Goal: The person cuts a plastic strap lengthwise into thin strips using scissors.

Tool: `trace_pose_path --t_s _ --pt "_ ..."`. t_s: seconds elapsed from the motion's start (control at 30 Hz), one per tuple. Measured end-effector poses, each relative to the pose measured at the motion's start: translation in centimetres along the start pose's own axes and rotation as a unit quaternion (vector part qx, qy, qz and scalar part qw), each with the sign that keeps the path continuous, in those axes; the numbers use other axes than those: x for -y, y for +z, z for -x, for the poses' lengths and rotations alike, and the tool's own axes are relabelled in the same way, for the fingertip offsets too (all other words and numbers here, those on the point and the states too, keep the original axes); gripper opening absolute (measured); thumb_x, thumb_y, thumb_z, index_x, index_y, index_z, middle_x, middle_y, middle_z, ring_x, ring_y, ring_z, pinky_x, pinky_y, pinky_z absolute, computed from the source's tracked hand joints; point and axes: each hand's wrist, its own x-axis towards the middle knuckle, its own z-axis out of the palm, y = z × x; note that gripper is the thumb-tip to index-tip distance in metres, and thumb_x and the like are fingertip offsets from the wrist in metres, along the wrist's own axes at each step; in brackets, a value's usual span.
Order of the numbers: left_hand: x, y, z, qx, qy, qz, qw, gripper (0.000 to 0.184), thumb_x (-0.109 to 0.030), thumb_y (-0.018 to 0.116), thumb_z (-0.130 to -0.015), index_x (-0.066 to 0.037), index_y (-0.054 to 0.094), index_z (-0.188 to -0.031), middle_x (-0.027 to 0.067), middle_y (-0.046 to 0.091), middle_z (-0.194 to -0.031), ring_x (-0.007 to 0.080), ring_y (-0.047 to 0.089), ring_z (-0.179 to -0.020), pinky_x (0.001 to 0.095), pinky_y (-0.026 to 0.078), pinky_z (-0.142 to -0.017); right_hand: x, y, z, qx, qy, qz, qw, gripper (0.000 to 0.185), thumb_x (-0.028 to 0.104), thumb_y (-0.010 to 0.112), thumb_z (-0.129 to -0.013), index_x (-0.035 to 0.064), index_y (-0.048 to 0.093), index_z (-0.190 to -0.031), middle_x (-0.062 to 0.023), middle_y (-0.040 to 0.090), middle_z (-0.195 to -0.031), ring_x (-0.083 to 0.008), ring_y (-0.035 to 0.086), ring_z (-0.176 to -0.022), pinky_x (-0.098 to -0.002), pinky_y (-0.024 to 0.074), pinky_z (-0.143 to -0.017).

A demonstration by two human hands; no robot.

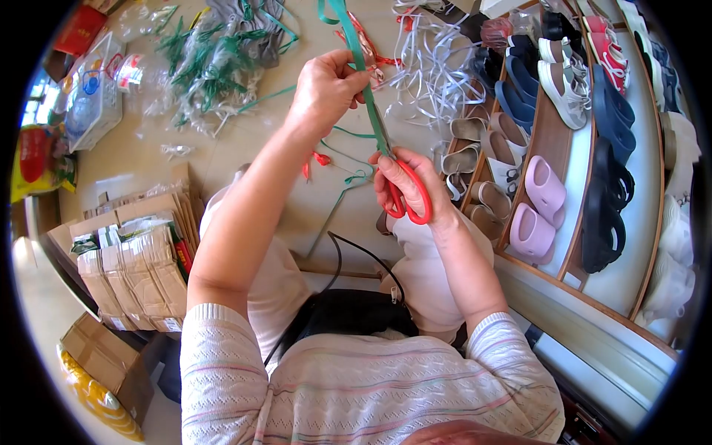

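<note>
Pinched between the fingers of my left hand is a green ribbon, stretched up past the top edge and down toward my right hand. That right hand grips scissors with red handles; their blades point up along the ribbon's lower part, and I cannot tell whether they are parted. Below, on the floor, lie a thin green strand and a small red scrap. A heap of white strips and some red strips lie beyond my hands.
Green and clear plastic scraps are piled at the upper left, near a clear plastic bin. Flattened cardboard stands at the left. A shoe rack with several rows of shoes and slippers borders my right side. A black bag rests on my lap.
</note>
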Motion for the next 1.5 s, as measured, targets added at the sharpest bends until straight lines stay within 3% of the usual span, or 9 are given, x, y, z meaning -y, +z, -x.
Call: trace_pose_path --t_s 0.17,0.27,0.37,0.5,0.77,1.07,1.13,1.5 --pt "1.1 1.0 0.2 -0.043 -0.001 -0.072 0.996 0.016 -0.01 0.064 -0.077 -0.002 0.062 -0.09 -0.0013 0.057 -0.066 0.005 0.049 -0.058 0.0202 0.037 -0.052 0.2 0.8 0.0 -0.038 -0.029 0.035 0.998 0.032 0.033 0.052 -0.089 0.0033 0.052 -0.103 -0.0024 0.054 -0.065 -0.0095 0.053 -0.05 -0.0206 0.0414 -0.044" --pt "0.5 1.0 0.5 -0.015 -0.022 0.042 0.999 0.016 -0.015 0.063 -0.079 -0.002 0.062 -0.089 -0.0013 0.058 -0.068 0.0054 0.049 -0.06 0.0206 0.037 -0.053 -0.2 0.4 -0.3 -0.041 -0.039 -0.006 0.998 0.031 0.031 0.052 -0.089 0.0036 0.052 -0.102 -0.0011 0.05 -0.061 -0.0077 0.046 -0.045 -0.0201 0.0365 -0.042" --pt "0.1 0.4 0.2 0.024 -0.1 0.112 0.988 0.018 -0.018 0.061 -0.082 -0.002 0.062 -0.089 -0.0015 0.057 -0.069 0.0062 0.049 -0.059 0.0199 0.036 -0.051 -0.3 0.1 -0.3 -0.027 -0.057 0.003 0.998 0.03 0.03 0.052 -0.089 0.0035 0.051 -0.102 0.0005 0.044 -0.057 -0.0061 0.039 -0.042 -0.0194 0.0309 -0.04" --pt "0.8 -1.6 -1.3 0.012 -0.105 0.244 0.964 0.017 -0.017 0.057 -0.085 -0.001 0.061 -0.09 -0.0014 0.053 -0.067 0.0066 0.049 -0.057 0.0194 0.038 -0.049 -0.4 0.3 -0.3 0.0 -0.075 0.008 0.997 0.032 0.032 0.051 -0.09 0.0025 0.05 -0.103 0.0016 0.041 -0.056 -0.0051 0.036 -0.042 -0.0187 0.0286 -0.04" --pt "0.4 -1.0 -0.7 -0.026 -0.089 0.201 0.975 0.014 -0.013 0.059 -0.084 0.0 0.061 -0.085 0.0016 0.056 -0.066 0.0081 0.051 -0.054 0.0209 0.042 -0.049 -0.9 0.1 -0.7 0.003 -0.099 0.034 0.994 0.038 0.037 0.05 -0.089 0.0019 0.05 -0.102 0.0029 0.04 -0.057 -0.0037 0.035 -0.043 -0.0176 0.0273 -0.039" --pt "0.4 -0.6 -0.4 -0.027 -0.082 0.184 0.979 0.013 -0.014 0.06 -0.083 0.0 0.061 -0.083 0.0018 0.056 -0.065 0.008 0.051 -0.053 0.0203 0.041 -0.048 -0.7 0.1 -0.2 -0.019 -0.044 0.061 0.997 0.035 0.036 0.052 -0.089 0.0016 0.05 -0.097 0.0047 0.037 -0.055 -0.0029 0.032 -0.043 -0.0177 0.0267 -0.038" --pt "0.3 -0.3 -0.1 -0.025 -0.082 0.16 0.983 0.013 -0.014 0.06 -0.083 0.0 0.06 -0.081 0.0017 0.056 -0.064 0.0079 0.05 -0.052 0.0199 0.04 -0.048 -0.4 0.4 -0.5 -0.024 -0.081 0.036 0.996 0.034 0.035 0.052 -0.089 0.0013 0.051 -0.095 0.0046 0.037 -0.054 -0.0031 0.031 -0.041 -0.0181 0.0263 -0.037" --pt "0.1 -0.4 -0.4 -0.007 -0.124 0.291 0.949 0.01 -0.01 0.061 -0.08 -0.001 0.059 -0.081 0.0018 0.05 -0.06 0.0077 0.046 -0.051 0.0201 0.031 -0.044 -0.5 0.3 -0.3 -0.03 -0.056 0.041 0.997 0.035 0.035 0.053 -0.088 0.0004 0.052 -0.092 0.0045 0.038 -0.053 -0.0038 0.032 -0.039 -0.0185 0.0269 -0.036"
